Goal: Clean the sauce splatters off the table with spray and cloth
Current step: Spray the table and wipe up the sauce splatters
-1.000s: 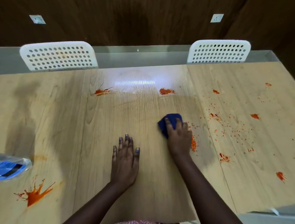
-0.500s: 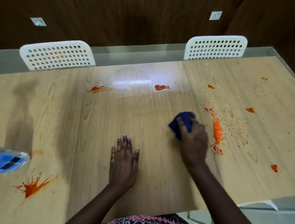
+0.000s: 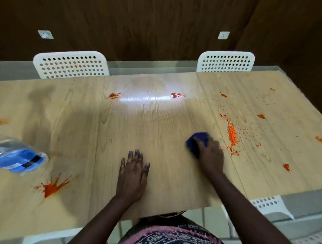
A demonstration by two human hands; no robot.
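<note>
My right hand (image 3: 211,157) presses the bunched dark-blue cloth (image 3: 198,142) flat, fingers curled over it, just left of the orange sauce streak (image 3: 232,133). My left hand (image 3: 133,173), fingers straight and together, braces the pale wooden table (image 3: 156,121).

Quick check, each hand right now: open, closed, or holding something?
Left hand: open, fingers straight, flat on the table.
Right hand: closed, grip on the blue cloth.

No readable text — the bottle label (image 3: 16,160) is blurred.
</note>
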